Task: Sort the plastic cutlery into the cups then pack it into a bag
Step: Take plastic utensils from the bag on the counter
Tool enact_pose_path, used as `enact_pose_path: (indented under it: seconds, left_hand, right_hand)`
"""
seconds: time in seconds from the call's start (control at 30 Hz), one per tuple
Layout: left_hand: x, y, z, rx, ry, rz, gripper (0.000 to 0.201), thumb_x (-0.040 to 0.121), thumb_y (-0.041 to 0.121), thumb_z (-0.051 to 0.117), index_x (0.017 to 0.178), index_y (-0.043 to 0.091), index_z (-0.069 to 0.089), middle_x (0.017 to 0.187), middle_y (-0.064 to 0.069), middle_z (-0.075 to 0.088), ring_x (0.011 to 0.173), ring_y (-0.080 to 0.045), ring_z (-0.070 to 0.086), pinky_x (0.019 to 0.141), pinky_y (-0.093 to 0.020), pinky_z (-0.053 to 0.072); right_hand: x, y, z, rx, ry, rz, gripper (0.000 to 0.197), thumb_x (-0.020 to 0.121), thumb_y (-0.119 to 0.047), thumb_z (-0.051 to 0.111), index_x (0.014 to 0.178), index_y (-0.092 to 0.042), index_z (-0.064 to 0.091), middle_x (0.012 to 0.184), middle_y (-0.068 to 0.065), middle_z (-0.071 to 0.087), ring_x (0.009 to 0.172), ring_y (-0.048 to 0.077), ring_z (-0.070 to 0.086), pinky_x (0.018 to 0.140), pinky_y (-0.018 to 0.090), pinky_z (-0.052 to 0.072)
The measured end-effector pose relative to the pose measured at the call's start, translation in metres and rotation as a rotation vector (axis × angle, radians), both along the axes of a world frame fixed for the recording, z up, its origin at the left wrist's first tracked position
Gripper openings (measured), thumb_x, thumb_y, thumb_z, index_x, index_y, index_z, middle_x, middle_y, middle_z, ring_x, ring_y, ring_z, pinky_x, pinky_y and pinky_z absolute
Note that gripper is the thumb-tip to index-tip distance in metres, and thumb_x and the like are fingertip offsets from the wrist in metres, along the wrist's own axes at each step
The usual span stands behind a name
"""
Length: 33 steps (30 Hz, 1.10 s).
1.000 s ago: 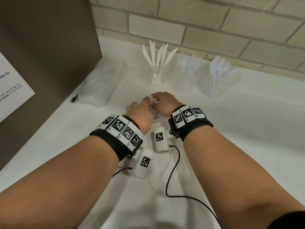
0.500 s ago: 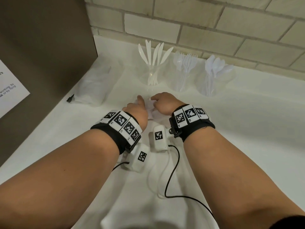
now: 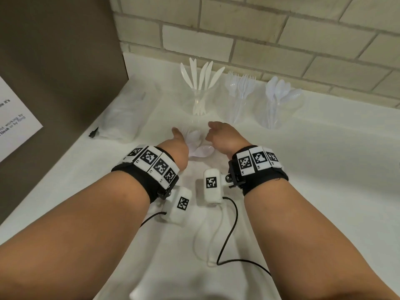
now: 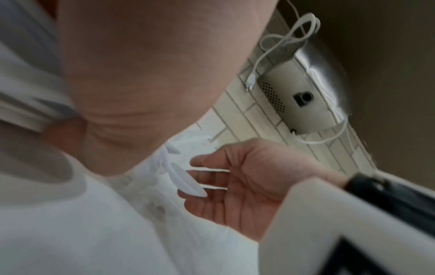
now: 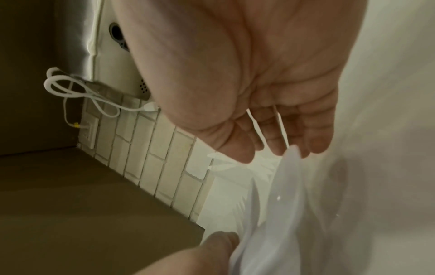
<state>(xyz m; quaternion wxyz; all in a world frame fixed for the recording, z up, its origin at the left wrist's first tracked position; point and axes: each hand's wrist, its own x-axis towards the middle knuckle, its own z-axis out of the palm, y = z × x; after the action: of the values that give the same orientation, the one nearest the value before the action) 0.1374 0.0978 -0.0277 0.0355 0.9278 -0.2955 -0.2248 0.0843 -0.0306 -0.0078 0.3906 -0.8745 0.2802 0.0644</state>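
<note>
Neither grip has closed on anything. The right hand [image 3: 223,137] hangs with slack, nearly straight fingers, its fingertips [image 5: 244,150] just above the loose spoons [image 3: 200,149]. The left hand [image 3: 176,146] has its thumb stretched out, and the right wrist view shows one of its fingers against the same white plastic. The rest of its fingers are hidden.

The spoons lie in a small overlapping heap on the tabletop [image 3: 324,169], between the two hands and just in front of the knife cup [image 3: 200,100].

The step in hand looks like gathering these last spoons. I would let the left hand steady or nudge the heap while the right pinches the handles, not the bowls. The bowls are smooth and nested, and would likely slide apart.

Line the handles up before lifting, so that the bundle comes away as one. Carry it past the fork cup [image 3: 240,105] to the spoon cup [image 3: 279,107] at the far right, and drop it handle-down like the others.

The cups are light and clear, so a careless wrist could tip the knife cup. The bag [image 3: 123,120] waits at the left, well apart.
</note>
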Motion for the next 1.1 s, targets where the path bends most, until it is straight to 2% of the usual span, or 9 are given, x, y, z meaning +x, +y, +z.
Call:
enact_pose_path:
  seconds: [0.13, 0.23, 0.37, 0.5, 0.6, 0.73, 0.83, 0.97, 1.1]
  left_hand:
    - [0.004, 0.010, 0.008, -0.067, 0.063, 0.052, 0.082, 0.092, 0.009, 0.043, 0.146, -0.003, -0.018, 0.116, -0.020, 0.060, 0.103, -0.030, 0.061, 0.081, -0.032, 0.047]
    - [0.009, 0.019, 0.016, -0.148, 0.144, 0.111, 0.080, 0.092, 0.015, 0.047, 0.147, -0.003, -0.007, 0.126, -0.019, 0.052, 0.108, -0.030, 0.056, 0.076, -0.031, 0.042]
    - [0.009, 0.024, 0.022, -0.274, 0.172, 0.153, 0.080, 0.092, 0.017, 0.050, 0.148, -0.003, -0.004, 0.138, -0.021, 0.044, 0.114, -0.031, 0.053, 0.075, -0.028, 0.039]
    - [0.000, 0.016, 0.024, -0.443, 0.154, 0.115, 0.061, 0.089, 0.011, 0.053, 0.140, -0.005, 0.023, 0.115, -0.013, 0.053, 0.082, -0.018, 0.053, 0.058, -0.020, 0.039]
    - [-0.004, 0.013, 0.028, -0.567, 0.200, 0.067, 0.052, 0.086, 0.007, 0.055, 0.132, -0.001, 0.034, 0.112, -0.010, 0.056, 0.097, -0.020, 0.057, 0.075, -0.028, 0.050]
    - [-0.007, 0.016, 0.036, -0.633, 0.216, -0.049, 0.049, 0.088, 0.005, 0.053, 0.135, 0.006, 0.039, 0.121, -0.008, 0.057, 0.113, -0.021, 0.056, 0.094, -0.029, 0.046]
    - [-0.008, 0.016, 0.037, -0.627, 0.234, -0.057, 0.058, 0.090, 0.016, 0.057, 0.141, 0.012, 0.030, 0.132, -0.012, 0.044, 0.120, -0.024, 0.049, 0.100, -0.032, 0.042]
    - [-0.012, 0.016, 0.031, -0.554, 0.082, -0.045, 0.061, 0.090, 0.036, 0.055, 0.144, 0.027, 0.027, 0.139, -0.006, 0.022, 0.127, -0.029, 0.027, 0.111, -0.040, 0.027]
    - [-0.009, 0.021, 0.032, -0.474, 0.053, -0.093, 0.065, 0.090, 0.052, 0.051, 0.147, 0.040, 0.021, 0.155, -0.005, -0.002, 0.139, -0.030, 0.013, 0.114, -0.041, 0.020]
  right_hand:
    - [0.000, -0.006, -0.005, -0.027, -0.023, -0.046, 0.047, 0.096, -0.010, 0.042, 0.143, -0.004, 0.040, 0.153, 0.007, 0.033, 0.138, 0.020, 0.035, 0.113, 0.033, 0.031]
    - [-0.001, -0.003, -0.010, 0.155, -0.150, -0.206, 0.044, 0.089, -0.028, 0.055, 0.127, -0.007, 0.054, 0.120, 0.001, 0.049, 0.101, 0.011, 0.053, 0.094, 0.029, 0.045]
    - [-0.011, 0.016, -0.006, 0.405, -0.228, -0.385, 0.095, 0.051, -0.074, 0.068, 0.121, -0.012, 0.055, 0.120, 0.007, 0.062, 0.107, 0.024, 0.062, 0.098, 0.042, 0.048]
    - [-0.010, 0.037, -0.006, 0.726, -0.195, -0.260, 0.082, 0.064, -0.060, 0.078, 0.123, -0.007, 0.058, 0.116, 0.013, 0.064, 0.097, 0.023, 0.062, 0.101, 0.039, 0.046]
    - [-0.008, 0.039, -0.005, 0.941, -0.211, -0.218, 0.061, 0.079, -0.046, 0.072, 0.126, -0.009, 0.059, 0.124, 0.012, 0.063, 0.112, 0.023, 0.060, 0.108, 0.042, 0.040]
    - [-0.009, 0.040, 0.005, 1.127, -0.309, -0.211, 0.036, 0.093, -0.030, 0.060, 0.117, -0.004, 0.060, 0.110, 0.013, 0.067, 0.105, 0.023, 0.065, 0.090, 0.035, 0.055]
    - [-0.008, 0.039, 0.011, 1.125, -0.371, -0.253, 0.030, 0.093, -0.028, 0.058, 0.109, -0.003, 0.061, 0.106, 0.013, 0.068, 0.102, 0.025, 0.065, 0.086, 0.036, 0.054]
    - [-0.007, 0.037, 0.011, 1.111, -0.443, -0.331, 0.052, 0.092, -0.030, 0.061, 0.125, 0.008, 0.053, 0.126, 0.024, 0.060, 0.117, 0.034, 0.060, 0.093, 0.043, 0.052]
    - [-0.010, 0.035, 0.014, 1.037, -0.485, -0.361, 0.023, 0.091, -0.021, 0.063, 0.100, 0.001, 0.063, 0.092, 0.017, 0.070, 0.091, 0.029, 0.070, 0.080, 0.041, 0.057]
